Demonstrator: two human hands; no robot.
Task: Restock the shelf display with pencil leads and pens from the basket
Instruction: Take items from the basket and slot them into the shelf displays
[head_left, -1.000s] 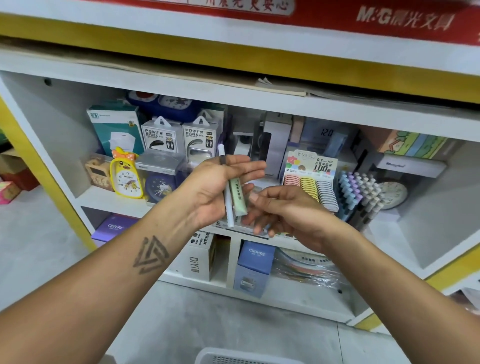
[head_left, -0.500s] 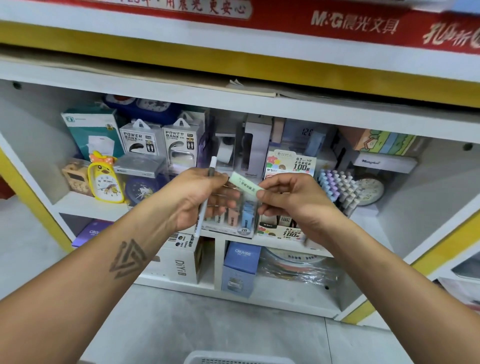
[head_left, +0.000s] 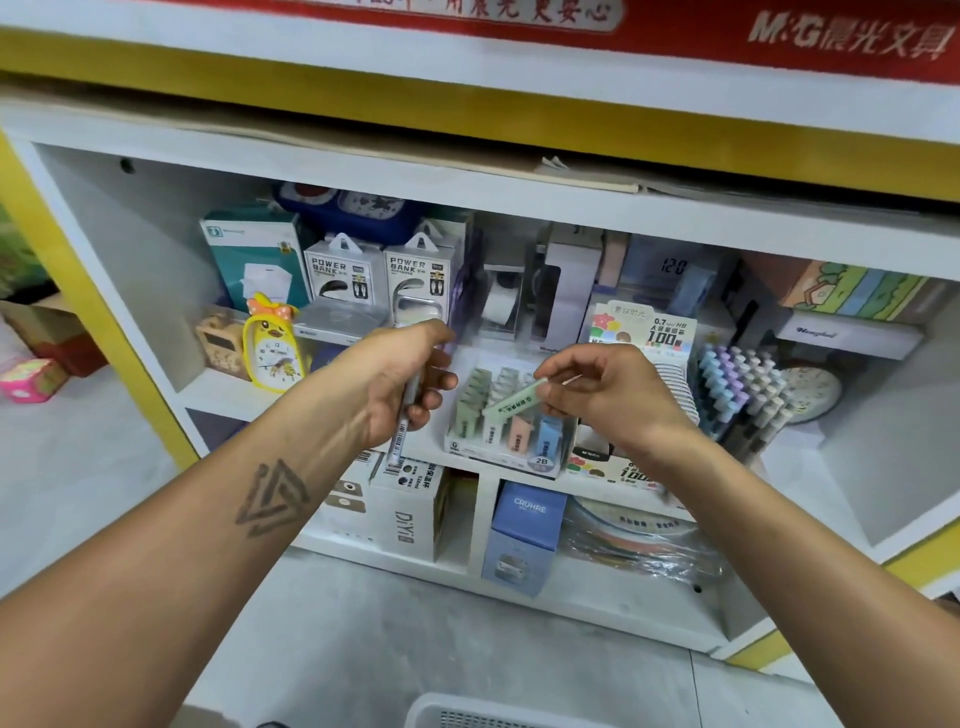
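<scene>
Item: green lead case (head_left: 514, 402), pinched by right hand (head_left: 605, 395) above display tray (head_left: 506, 457) at shelf's front edge; best slotted into green row. Left hand (head_left: 400, 384) gripped pen (head_left: 405, 415).

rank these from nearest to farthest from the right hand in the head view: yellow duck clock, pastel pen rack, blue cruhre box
From the right hand:
1. Pastel pen rack, just to its right.
2. Blue CRUHRE box, below on the lower shelf.
3. Yellow duck clock, far left.

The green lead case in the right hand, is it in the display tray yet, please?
Out: the right hand pinches the green lead case, tilted, above the display tray.
</scene>
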